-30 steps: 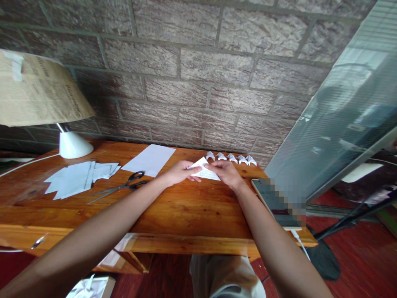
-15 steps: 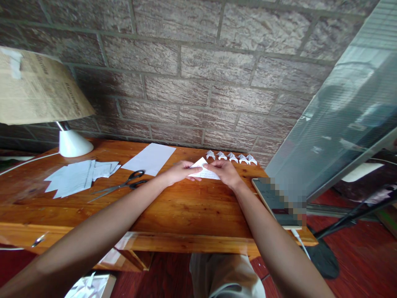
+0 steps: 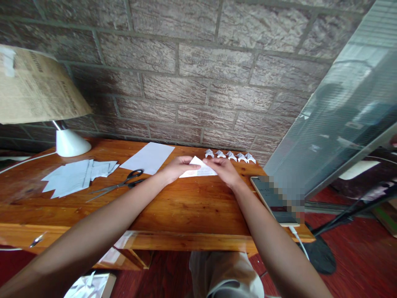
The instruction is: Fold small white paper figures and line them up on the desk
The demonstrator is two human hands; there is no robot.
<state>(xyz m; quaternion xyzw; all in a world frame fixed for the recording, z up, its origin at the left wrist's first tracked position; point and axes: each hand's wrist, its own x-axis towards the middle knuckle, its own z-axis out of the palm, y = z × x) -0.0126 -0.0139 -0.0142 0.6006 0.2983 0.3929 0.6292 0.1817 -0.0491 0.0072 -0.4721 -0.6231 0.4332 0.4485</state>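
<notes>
A folded white paper (image 3: 203,170) with a pointed top and a small red mark is held just over the desk. My left hand (image 3: 180,167) pinches its left side, thumb across the front. On the right, my right hand (image 3: 223,169) has its fingertips closed on the paper's other side. Several small folded paper figures (image 3: 230,155) stand in a row behind my right hand, along the wall. Left of my hands lies a pair of black-handled scissors (image 3: 119,185), and behind it a flat white sheet (image 3: 148,158).
Cut paper pieces (image 3: 72,177) lie in a pile at the left, near a lamp (image 3: 72,142) with a newsprint shade. A tablet-like device (image 3: 271,200) with a white cable sits at the wooden desk's (image 3: 192,215) right edge. A stone wall (image 3: 192,95) rises behind.
The paper has shifted slightly left in my hands, and more of its left face with the red mark shows. My left fingers have changed their hold on it.
</notes>
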